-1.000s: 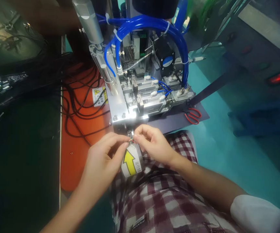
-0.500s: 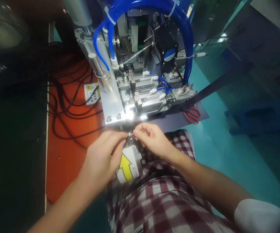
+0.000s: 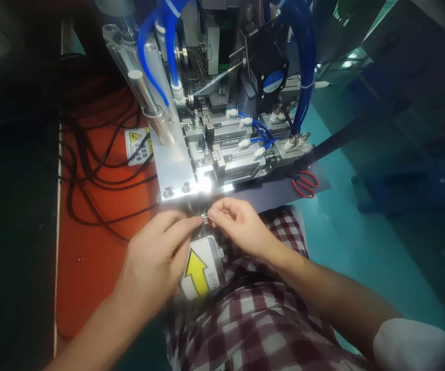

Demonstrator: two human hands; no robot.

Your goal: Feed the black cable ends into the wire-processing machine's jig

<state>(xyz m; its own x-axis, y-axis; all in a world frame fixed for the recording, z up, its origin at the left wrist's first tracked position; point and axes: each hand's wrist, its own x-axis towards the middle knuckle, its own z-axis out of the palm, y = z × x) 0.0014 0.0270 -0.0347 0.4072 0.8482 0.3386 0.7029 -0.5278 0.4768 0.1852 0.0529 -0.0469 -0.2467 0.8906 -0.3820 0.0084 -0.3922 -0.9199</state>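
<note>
Right hand [image 3: 241, 226]: thumb and finger pinched on a thin wire [image 3: 208, 222], a speck of red showing at the tips. Wire lies between the two hands, just below the machine's [image 3: 174, 167] front edge and above the yellow arrow [image 3: 198, 273]. Left hand [image 3: 155, 252]: index fingertip at the wire, thumb hidden; cannot tell whether it grips. Half a second ago more wire showed between the fingertips. View has shifted: orange board [image 3: 99, 247] now further left. Red-handled pliers [image 3: 312, 179] unmoved on the dark mat [image 3: 272, 196].
</note>
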